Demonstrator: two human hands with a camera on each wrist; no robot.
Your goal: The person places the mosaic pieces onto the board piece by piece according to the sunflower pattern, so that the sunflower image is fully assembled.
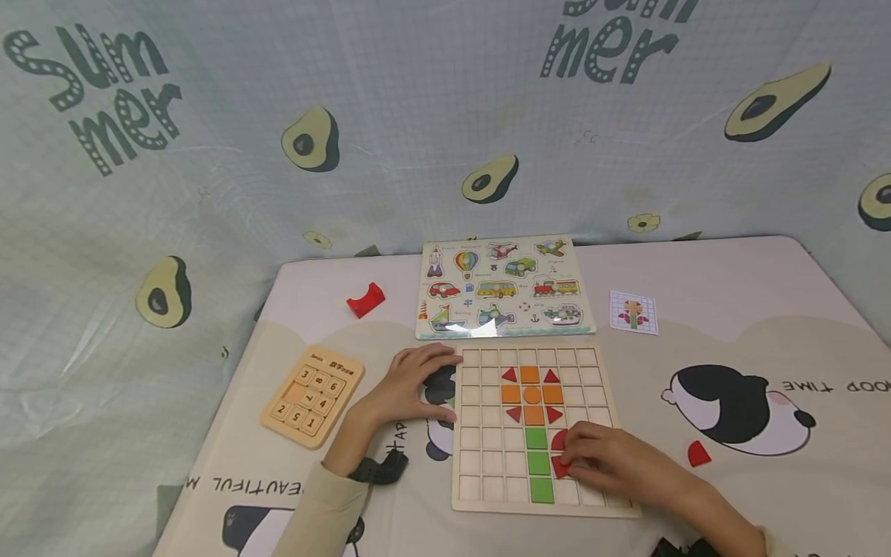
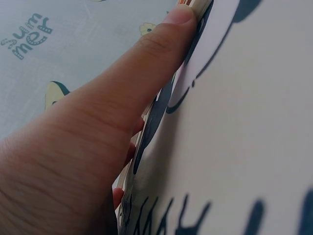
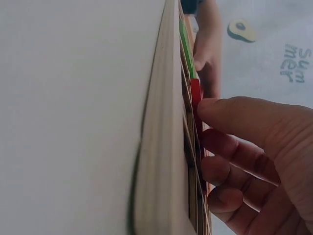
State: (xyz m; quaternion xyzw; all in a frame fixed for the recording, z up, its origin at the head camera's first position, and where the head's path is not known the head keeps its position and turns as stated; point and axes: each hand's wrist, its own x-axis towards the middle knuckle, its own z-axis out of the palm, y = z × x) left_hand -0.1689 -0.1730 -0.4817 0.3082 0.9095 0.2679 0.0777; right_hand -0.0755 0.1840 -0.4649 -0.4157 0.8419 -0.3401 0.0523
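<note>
A wooden grid board (image 1: 490, 456) lies on the printed mat. It holds an orange and red flower shape (image 1: 532, 394) above a stem of green squares (image 1: 537, 463). My right hand (image 1: 581, 458) reaches over the board's lower right, thumb and curled fingers on a red piece (image 1: 559, 467) beside the stem, just below another red piece (image 1: 558, 439). In the right wrist view the right hand (image 3: 244, 147) has its thumb on that red piece (image 3: 195, 95) at the board (image 3: 161, 147). My left hand (image 1: 418, 379) lies flat on the mat against the board's left edge, seen close as the left hand (image 2: 98, 132).
A loose red piece (image 1: 699, 453) lies on the mat right of the board. Behind the board are a vehicle peg puzzle (image 1: 501, 286) and a pattern card (image 1: 633, 312). A red arch block (image 1: 366, 300) and a number slide puzzle (image 1: 313, 394) sit to the left. Avocado-print cloth hangs behind.
</note>
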